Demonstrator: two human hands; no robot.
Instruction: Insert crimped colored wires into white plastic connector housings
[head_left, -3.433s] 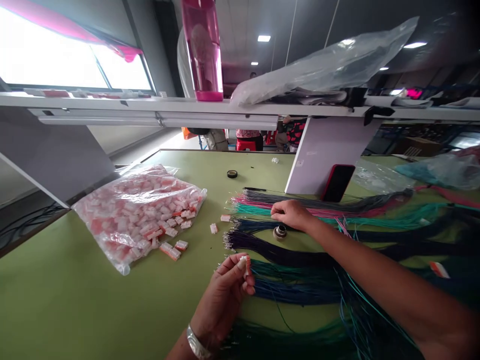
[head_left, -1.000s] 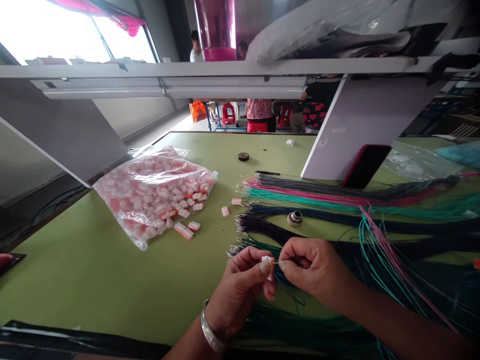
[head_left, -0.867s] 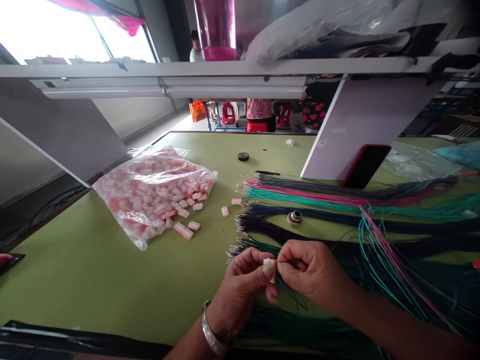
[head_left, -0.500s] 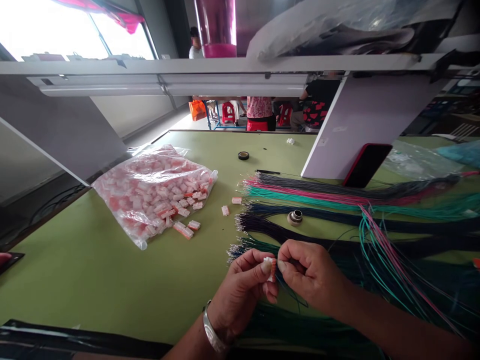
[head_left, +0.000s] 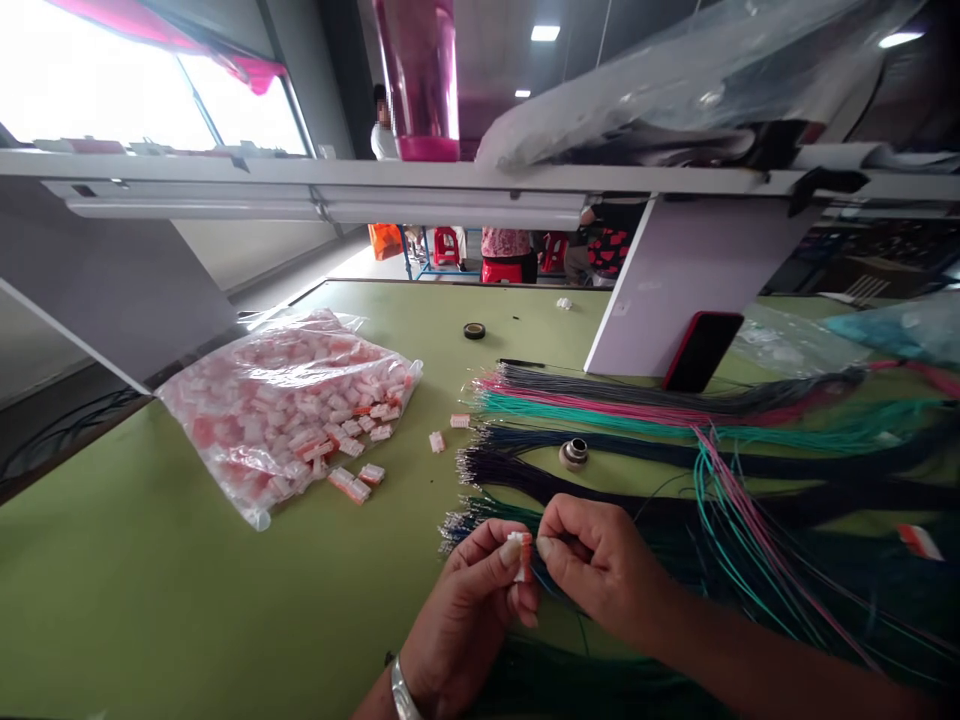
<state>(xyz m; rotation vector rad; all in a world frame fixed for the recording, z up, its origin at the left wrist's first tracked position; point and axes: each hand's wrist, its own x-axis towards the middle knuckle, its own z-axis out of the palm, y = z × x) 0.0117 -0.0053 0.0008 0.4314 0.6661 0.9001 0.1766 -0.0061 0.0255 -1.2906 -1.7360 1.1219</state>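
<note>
My left hand [head_left: 469, 620] pinches a small white and orange wire connector [head_left: 519, 555] between thumb and fingers. My right hand [head_left: 600, 570] sits right beside it, its fingertips pinched at the connector's side on what looks like a thin wire, though the wire is barely visible. Long bundles of thin coloured wires [head_left: 637, 480] in black, navy, teal and pink lie across the green table [head_left: 150, 600] under and beyond both hands. A clear plastic bag of connectors [head_left: 285, 415] lies to the left, with several loose connectors [head_left: 352, 485] next to it.
A metal ring fitting [head_left: 574, 455] rests among the wires. A tape roll [head_left: 473, 331] lies farther back. A red-cased phone [head_left: 701, 350] leans on a white shelf support [head_left: 697, 280] under a long white shelf [head_left: 300, 190]. Co-workers [head_left: 506, 250] sit beyond it.
My right hand has left the wire bundles and come to the connector in my left hand. The two hands now work close together. The whole view has shifted slightly with my head.
</note>
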